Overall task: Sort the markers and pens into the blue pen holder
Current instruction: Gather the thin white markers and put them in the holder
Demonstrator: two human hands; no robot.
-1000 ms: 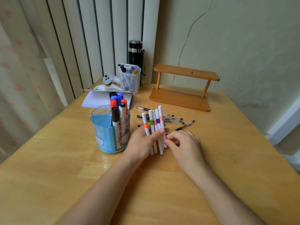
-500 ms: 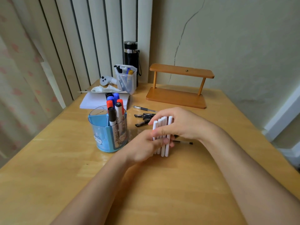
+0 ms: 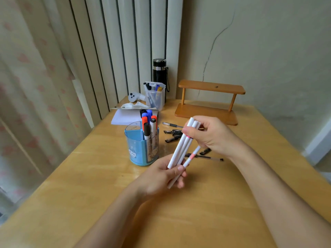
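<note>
A bundle of white markers (image 3: 181, 148) with coloured bands is tilted in the air above the wooden table (image 3: 89, 176), just right of the blue pen holder (image 3: 138, 151). My left hand (image 3: 161, 178) grips the bundle's lower ends, and my right hand (image 3: 211, 135) grips the upper ends. The holder has several thick markers (image 3: 149, 125) standing in it, with red, blue and black caps. Several black pens (image 3: 172, 133) lie on the table behind my hands, and one pen (image 3: 209, 157) lies under my right wrist.
A white paper stack (image 3: 125, 117) lies behind the holder. Farther back stand a clear box of pens (image 3: 155, 97), a black bottle (image 3: 159, 72), a white controller (image 3: 134, 96) and a low wooden shelf (image 3: 209, 102). A wall and vertical blinds close off the far side.
Both hands have lifted the white markers off the table. The bundle went from standing upright to tilted, its top leaning right, and the camera view moved closer.
</note>
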